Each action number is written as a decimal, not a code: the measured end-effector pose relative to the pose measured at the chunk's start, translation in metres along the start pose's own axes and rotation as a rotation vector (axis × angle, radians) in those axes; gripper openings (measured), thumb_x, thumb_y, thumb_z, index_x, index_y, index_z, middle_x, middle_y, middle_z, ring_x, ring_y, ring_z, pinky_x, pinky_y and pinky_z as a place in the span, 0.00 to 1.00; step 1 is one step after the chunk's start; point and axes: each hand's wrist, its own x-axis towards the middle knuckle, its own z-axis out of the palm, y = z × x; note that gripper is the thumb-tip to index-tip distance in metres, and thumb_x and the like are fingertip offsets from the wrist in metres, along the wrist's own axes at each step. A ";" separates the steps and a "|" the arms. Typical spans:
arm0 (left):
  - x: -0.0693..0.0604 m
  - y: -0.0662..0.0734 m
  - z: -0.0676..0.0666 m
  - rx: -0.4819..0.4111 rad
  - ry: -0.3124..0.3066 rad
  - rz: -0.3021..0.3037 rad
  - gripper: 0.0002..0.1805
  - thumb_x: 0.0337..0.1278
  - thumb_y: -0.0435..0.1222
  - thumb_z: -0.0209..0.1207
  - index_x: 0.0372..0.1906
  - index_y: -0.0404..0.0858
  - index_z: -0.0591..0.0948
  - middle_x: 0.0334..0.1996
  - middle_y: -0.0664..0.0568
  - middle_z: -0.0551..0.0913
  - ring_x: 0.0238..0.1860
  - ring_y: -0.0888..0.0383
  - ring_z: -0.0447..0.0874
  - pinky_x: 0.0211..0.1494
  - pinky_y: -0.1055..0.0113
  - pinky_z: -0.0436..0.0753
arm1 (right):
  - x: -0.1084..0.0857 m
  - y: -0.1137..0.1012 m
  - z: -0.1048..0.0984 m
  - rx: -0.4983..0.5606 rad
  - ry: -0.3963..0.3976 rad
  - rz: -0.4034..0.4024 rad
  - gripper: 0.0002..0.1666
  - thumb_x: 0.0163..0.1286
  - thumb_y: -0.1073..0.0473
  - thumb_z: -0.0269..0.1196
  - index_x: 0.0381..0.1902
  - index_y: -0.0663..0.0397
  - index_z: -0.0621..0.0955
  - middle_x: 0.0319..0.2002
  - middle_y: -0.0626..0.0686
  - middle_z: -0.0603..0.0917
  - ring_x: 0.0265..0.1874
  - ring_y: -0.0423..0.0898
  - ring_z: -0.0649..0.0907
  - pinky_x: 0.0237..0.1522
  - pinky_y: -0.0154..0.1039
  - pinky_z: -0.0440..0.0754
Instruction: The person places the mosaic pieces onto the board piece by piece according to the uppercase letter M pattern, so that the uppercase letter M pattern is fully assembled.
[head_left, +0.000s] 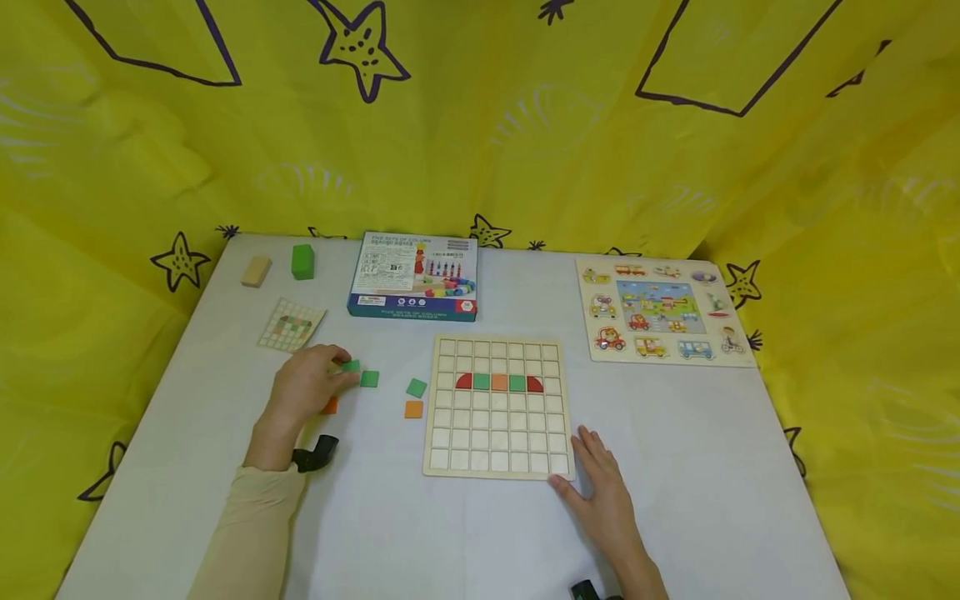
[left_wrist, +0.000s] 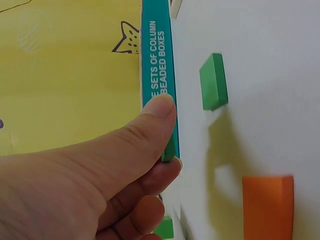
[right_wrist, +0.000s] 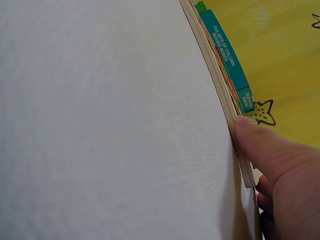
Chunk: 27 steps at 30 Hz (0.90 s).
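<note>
My left hand [head_left: 303,385] pinches a small green square tile [left_wrist: 170,151] between thumb and fingertips, left of the wooden grid board [head_left: 498,417]. Beside that hand lie another green tile [head_left: 369,379] and an orange tile [head_left: 330,406], partly covered by the hand. Closer to the board are a green tile [head_left: 416,387] and an orange tile [head_left: 413,410]. One row of the board holds red curved pieces [head_left: 464,382] at its ends, with green and orange squares between. My right hand [head_left: 603,492] touches the board's lower right corner, fingers extended along its side.
A pattern card [head_left: 292,324] lies beyond the left hand. Behind it stand a beige block [head_left: 256,272] and a green block [head_left: 303,262]. A beaded-boxes carton [head_left: 412,277] is at the back; a picture puzzle [head_left: 667,310] lies at back right. Yellow cloth [head_left: 480,142] hangs behind the table.
</note>
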 end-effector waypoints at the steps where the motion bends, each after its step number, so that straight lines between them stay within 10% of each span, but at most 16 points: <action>1: 0.001 0.001 0.001 0.005 -0.001 0.008 0.18 0.54 0.41 0.70 0.45 0.33 0.84 0.43 0.40 0.84 0.42 0.44 0.78 0.45 0.48 0.77 | 0.000 0.000 0.000 -0.002 0.001 -0.001 0.44 0.57 0.50 0.74 0.66 0.67 0.72 0.70 0.60 0.65 0.70 0.60 0.61 0.71 0.48 0.50; 27: 0.012 0.059 0.021 -0.012 0.028 0.170 0.16 0.51 0.40 0.72 0.42 0.35 0.85 0.39 0.47 0.85 0.44 0.48 0.78 0.48 0.54 0.77 | -0.001 -0.001 0.000 0.000 0.032 -0.036 0.43 0.57 0.53 0.75 0.65 0.68 0.72 0.69 0.61 0.66 0.69 0.62 0.62 0.70 0.49 0.51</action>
